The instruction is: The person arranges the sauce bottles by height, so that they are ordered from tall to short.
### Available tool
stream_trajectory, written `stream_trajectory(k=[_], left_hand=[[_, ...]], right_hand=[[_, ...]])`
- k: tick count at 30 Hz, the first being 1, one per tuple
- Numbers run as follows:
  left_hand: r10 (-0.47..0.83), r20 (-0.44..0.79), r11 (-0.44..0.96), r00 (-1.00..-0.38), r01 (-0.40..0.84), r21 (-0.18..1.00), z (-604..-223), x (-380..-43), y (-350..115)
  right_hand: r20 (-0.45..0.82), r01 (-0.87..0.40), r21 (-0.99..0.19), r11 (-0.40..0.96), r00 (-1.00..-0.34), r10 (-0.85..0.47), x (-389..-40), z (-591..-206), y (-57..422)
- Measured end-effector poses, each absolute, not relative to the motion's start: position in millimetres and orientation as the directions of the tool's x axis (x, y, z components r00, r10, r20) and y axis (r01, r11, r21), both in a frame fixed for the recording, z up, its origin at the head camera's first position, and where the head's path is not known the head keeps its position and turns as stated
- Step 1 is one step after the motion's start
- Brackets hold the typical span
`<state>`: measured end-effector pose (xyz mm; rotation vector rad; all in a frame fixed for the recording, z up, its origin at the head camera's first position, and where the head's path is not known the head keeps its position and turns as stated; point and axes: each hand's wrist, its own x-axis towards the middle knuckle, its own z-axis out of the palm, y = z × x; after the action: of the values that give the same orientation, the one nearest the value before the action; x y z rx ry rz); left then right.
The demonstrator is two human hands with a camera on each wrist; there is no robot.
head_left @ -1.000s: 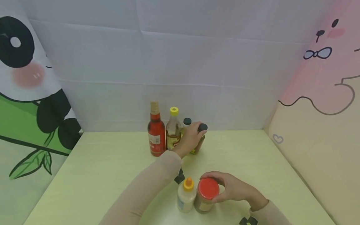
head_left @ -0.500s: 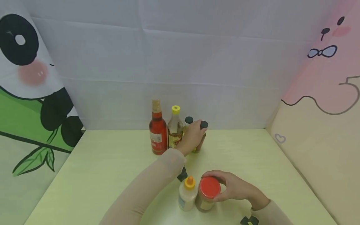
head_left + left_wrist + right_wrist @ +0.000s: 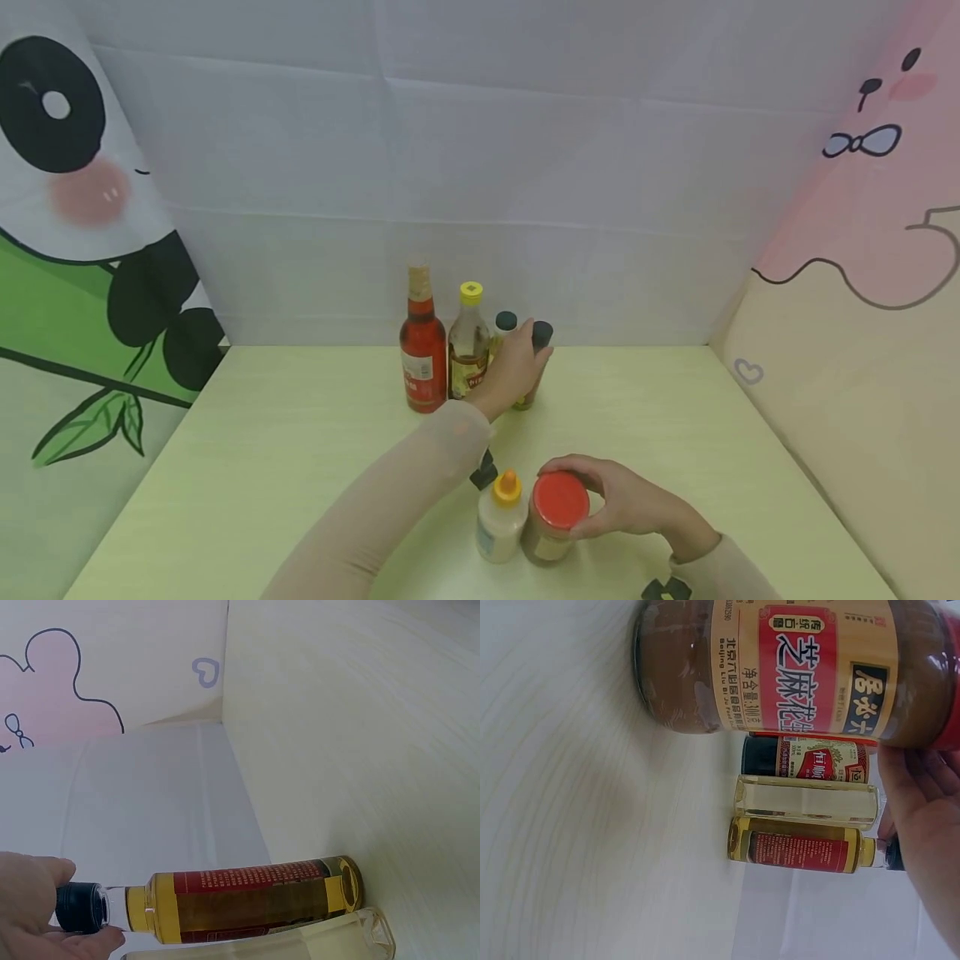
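Observation:
At the right end of the back row, my left hand [image 3: 513, 371] pinches the black cap [image 3: 79, 907] of an oil bottle [image 3: 251, 902]. Amber oil shows through its glass, and a red label runs along its side. Nearer the front, my right hand [image 3: 626, 500] holds a jar of brown paste [image 3: 679, 664] between thumb and fingers, just below its red lid [image 3: 561, 500]. A white squeeze bottle [image 3: 501, 529] with an orange nozzle stands right beside the jar, on its left. The left hand partly hides the oil bottle in the head view.
The back row also has a red bottle [image 3: 424, 362], a yellow-capped bottle [image 3: 468, 350] and a dark-capped bottle of pale liquid [image 3: 806, 801]. Close behind them rises a pale cloth wall [image 3: 585, 275]. Printed panels border the pale wooden table [image 3: 300, 433] on both sides.
The whole scene shifts slightly in the head view. The left hand stays at the oil bottle's cap, moving only slightly against it; the right hand keeps its hold on the jar.

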<state>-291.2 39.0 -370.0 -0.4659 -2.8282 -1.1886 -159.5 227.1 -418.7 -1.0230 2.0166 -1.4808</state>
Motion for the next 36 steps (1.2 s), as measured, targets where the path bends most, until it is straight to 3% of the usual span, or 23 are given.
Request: stream_trajectory(k=[17,36], left_hand=[[0.296,-0.034,0.596,-0.954,0.157,0.788,-364.5,-281.6,27.6],[0.335,-0.026,0.585,-0.942,0.187,0.789,-354.8,-262.0,16.2]], right_hand=[[0.066,-0.288,-0.944,0.160,-0.640,-0.765,-160.4,-419.7,226.2],[0.091,-0.320,-0.935,0.154,-0.634,-0.768,-159.8,-422.1,224.6]])
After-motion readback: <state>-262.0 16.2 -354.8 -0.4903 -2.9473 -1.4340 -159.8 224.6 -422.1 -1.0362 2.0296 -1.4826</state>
